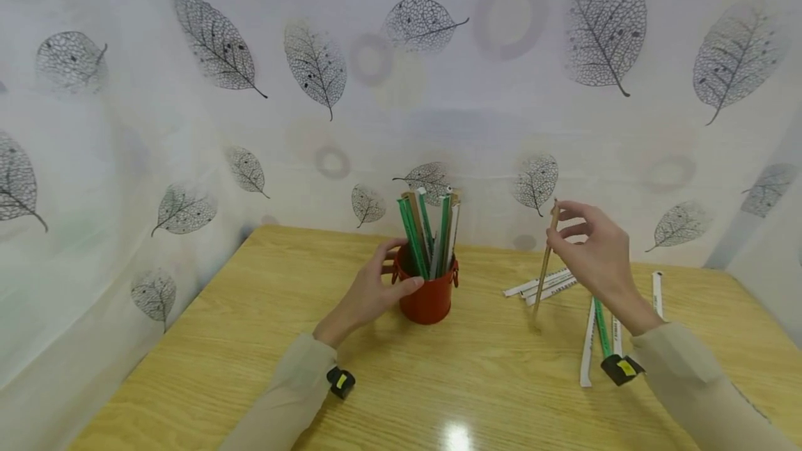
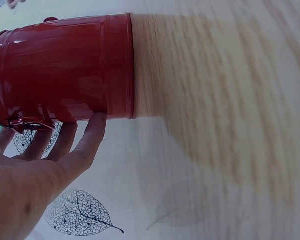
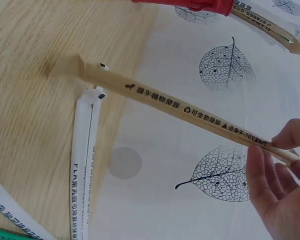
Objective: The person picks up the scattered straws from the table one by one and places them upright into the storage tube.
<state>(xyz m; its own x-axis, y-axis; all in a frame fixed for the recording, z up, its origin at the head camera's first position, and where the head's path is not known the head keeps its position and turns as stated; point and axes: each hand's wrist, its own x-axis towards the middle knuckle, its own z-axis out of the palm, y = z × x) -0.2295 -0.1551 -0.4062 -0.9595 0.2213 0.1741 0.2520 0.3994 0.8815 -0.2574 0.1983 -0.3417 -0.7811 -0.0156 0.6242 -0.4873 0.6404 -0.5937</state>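
Note:
A small red metal bucket point(image 1: 426, 303) stands on the table, holding several paper-wrapped straws point(image 1: 412, 235) in green, brown and white. My left hand point(image 1: 368, 292) holds its left side, thumb at the front below the rim and fingers round the back. In the left wrist view, fingertips meet the bucket's wall point(image 2: 65, 65). To the right, my right hand point(image 1: 595, 249) pinches a brown paper-wrapped straw point(image 1: 546, 263) near its top end. The straw tilts steeply, its lower end close over the table. Dark printing runs along its wrapper point(image 3: 170, 106) in the right wrist view.
White wrapped straws point(image 1: 545, 287) lie in a loose group at the back right. Nearer the right forearm are a green wrapped straw point(image 1: 602, 326) and more white ones point(image 1: 587, 346). A leaf-patterned cloth point(image 1: 438, 89) hangs behind the wooden table point(image 1: 250, 353).

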